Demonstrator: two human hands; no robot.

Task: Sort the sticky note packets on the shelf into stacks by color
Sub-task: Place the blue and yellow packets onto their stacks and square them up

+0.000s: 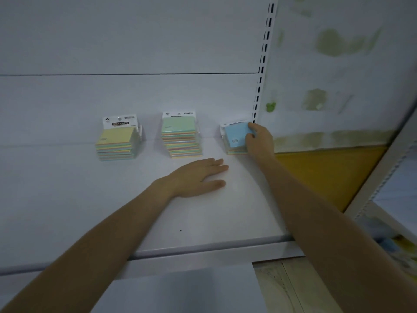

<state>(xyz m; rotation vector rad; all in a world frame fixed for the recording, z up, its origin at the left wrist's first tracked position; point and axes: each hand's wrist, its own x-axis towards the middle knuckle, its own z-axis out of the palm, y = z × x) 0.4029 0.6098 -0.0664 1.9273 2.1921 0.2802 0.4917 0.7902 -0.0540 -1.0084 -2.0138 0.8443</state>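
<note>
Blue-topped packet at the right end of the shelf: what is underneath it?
Under the blue-topped packet, thin coloured edges show, resting on the shelf. Whether those are separate packets is unclear; the right hand covers the right side.

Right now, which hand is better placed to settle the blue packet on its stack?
The right hand. Its fingers curl round the blue packet atop the rightmost stack. The left hand lies flat on the shelf, holding nothing, short of every stack.
</note>
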